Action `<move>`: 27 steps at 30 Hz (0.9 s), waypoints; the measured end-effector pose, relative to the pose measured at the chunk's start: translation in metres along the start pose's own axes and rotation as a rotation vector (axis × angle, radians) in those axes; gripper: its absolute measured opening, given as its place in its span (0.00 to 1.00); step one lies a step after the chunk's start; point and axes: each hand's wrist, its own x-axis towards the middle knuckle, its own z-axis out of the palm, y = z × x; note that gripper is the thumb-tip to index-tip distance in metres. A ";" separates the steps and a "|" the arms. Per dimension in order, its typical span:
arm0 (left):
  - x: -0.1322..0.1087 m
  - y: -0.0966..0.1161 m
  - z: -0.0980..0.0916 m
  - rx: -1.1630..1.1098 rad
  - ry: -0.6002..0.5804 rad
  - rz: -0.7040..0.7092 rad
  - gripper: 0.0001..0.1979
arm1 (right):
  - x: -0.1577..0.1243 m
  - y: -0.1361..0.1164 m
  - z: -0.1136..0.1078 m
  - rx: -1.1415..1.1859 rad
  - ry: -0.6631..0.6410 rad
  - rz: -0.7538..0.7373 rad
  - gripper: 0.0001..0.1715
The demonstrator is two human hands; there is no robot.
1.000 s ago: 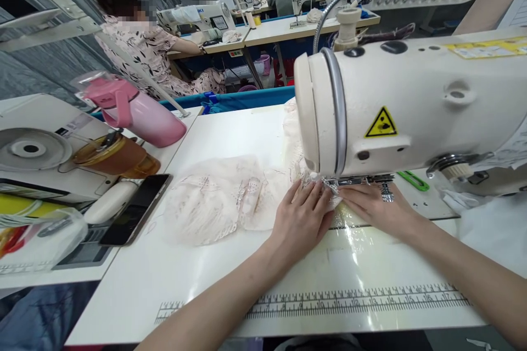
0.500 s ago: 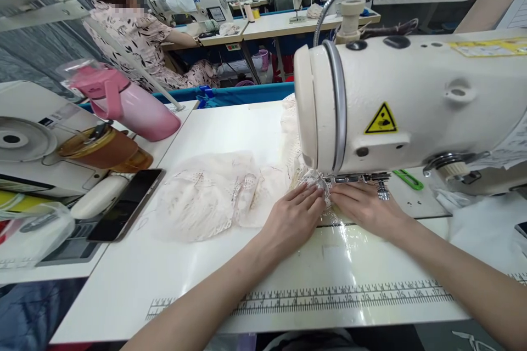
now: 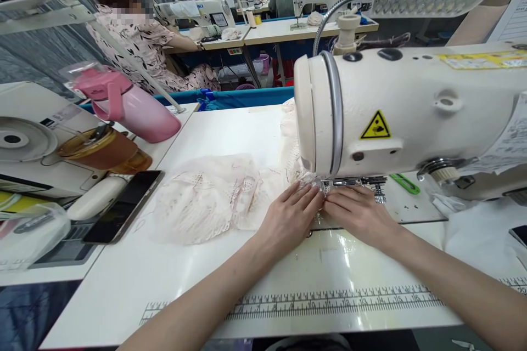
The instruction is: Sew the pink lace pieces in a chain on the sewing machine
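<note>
White lacy fabric (image 3: 197, 197) lies in soft folds across the table and runs under the head of the sewing machine (image 3: 370, 104). My left hand (image 3: 290, 211) rests flat on its gathered edge, fingers stretched toward the presser foot area. Close beside it, my right hand (image 3: 358, 211) has its fingers drawn together on the fabric edge, just in front of the metal parts (image 3: 354, 182) under the machine head. The fingertips almost meet. The needle and the bit of cloth beneath my fingers are mostly hidden.
A phone (image 3: 123, 207), a pink bottle (image 3: 132, 101) and an amber cup (image 3: 107, 148) stand or lie at left. A green thread snipper (image 3: 405, 182) is right of the machine foot. A printed ruler (image 3: 308, 303) runs along the front edge. A person (image 3: 127, 44) sits beyond.
My right hand has shifted left, closer to my left hand, and its fingers have drawn in. Less of the lace shows between the hands. The view has tilted slightly.
</note>
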 end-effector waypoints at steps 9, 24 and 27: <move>-0.003 -0.002 0.002 0.003 0.010 0.001 0.17 | 0.000 -0.002 -0.001 -0.018 -0.001 -0.001 0.18; 0.003 0.014 0.000 0.097 0.066 -0.081 0.17 | -0.003 0.003 0.004 -0.025 -0.004 0.028 0.17; 0.004 0.017 0.000 0.108 0.066 -0.096 0.18 | -0.002 0.004 0.001 -0.042 -0.016 0.055 0.16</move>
